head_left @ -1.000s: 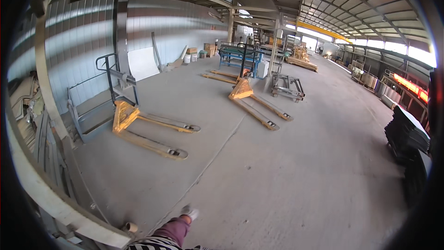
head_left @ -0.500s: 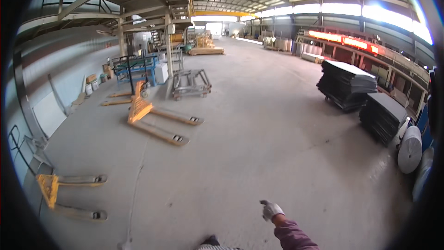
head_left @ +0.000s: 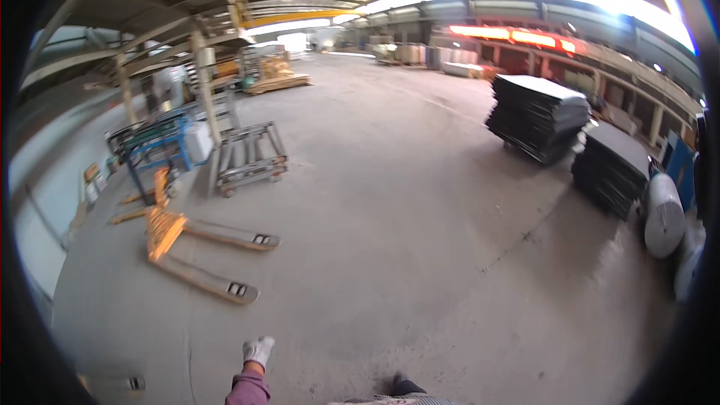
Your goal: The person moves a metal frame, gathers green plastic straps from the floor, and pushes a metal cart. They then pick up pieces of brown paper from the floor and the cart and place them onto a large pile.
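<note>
My left hand [head_left: 258, 350], in a white work glove with a purple sleeve behind it, hangs over the bare concrete floor at the lower edge. Its fingers look curled in, and nothing shows in them. Nearest to it stands a yellow pallet truck [head_left: 166, 234], whose two forks point toward the right, a little beyond the hand and apart from it. My right hand is out of the picture. Part of my dark shoe [head_left: 405, 385] shows at the bottom.
A grey metal frame cart [head_left: 251, 157] and a blue workbench [head_left: 176, 142] stand at left. Stacks of dark sheets [head_left: 536, 120] and a white wrapped roll [head_left: 664, 217] line the right. At lower left another pallet truck's fork tip [head_left: 136, 383] shows. Wooden planks [head_left: 279, 83] lie farther back.
I have moved forward and my view has swung right; the pallet trucks slid left and nearer the lower edge. My right hand has left the picture, and my left hand has come in.
</note>
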Demonstrator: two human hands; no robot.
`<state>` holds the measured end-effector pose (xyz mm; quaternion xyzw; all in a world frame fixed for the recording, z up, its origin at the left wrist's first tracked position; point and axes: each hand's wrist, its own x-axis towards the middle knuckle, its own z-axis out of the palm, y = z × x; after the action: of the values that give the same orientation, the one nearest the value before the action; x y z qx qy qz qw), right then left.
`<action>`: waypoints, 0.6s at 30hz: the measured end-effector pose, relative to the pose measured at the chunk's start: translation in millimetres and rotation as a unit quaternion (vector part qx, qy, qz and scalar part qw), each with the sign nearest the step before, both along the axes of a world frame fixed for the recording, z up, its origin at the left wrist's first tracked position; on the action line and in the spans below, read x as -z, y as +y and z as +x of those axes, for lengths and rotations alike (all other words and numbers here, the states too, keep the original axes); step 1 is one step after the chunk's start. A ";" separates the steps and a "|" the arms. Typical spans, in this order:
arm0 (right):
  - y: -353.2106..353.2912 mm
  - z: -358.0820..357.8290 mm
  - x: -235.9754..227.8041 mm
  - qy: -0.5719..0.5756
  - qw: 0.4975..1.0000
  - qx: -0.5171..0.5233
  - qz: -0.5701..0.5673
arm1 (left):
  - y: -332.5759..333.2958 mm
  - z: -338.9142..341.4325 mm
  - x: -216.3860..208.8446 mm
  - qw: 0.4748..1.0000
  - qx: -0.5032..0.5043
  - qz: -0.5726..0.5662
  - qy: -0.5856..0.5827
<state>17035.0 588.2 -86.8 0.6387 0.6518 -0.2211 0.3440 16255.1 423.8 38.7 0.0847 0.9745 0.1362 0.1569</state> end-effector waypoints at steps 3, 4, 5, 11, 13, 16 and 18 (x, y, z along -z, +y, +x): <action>71.1 -19.4 24.7 -0.001 0.994 0.106 -0.005 | 111.2 -129.8 33.4 0.962 0.236 0.011 0.136; 86.3 -29.0 41.9 -0.003 0.987 0.160 -0.012 | 167.2 -97.7 -25.5 0.960 0.138 0.228 0.081; 131.9 -52.5 66.0 0.006 0.984 0.179 -0.008 | 170.0 -153.9 4.7 0.929 0.211 0.302 -0.023; 458.8 -372.0 39.6 0.207 0.968 0.118 0.080 | 200.9 -188.3 28.1 0.988 -0.022 0.146 -0.050; 560.4 -533.3 -57.9 0.339 0.931 0.117 0.069 | 239.4 -192.3 29.6 0.984 -0.054 0.148 -0.082; 671.6 -702.7 -127.6 0.429 0.889 -0.126 0.097 | 319.8 -224.9 39.3 0.979 -0.056 0.156 -0.118; 720.4 -764.6 -169.0 0.414 0.897 -0.128 0.084 | 373.4 -258.8 53.5 0.973 -0.073 0.169 -0.137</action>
<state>16270.4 1308.7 82.2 0.4273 0.8274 -0.3642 0.0132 15996.2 797.2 -14.8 0.0191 0.9103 0.3203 0.2616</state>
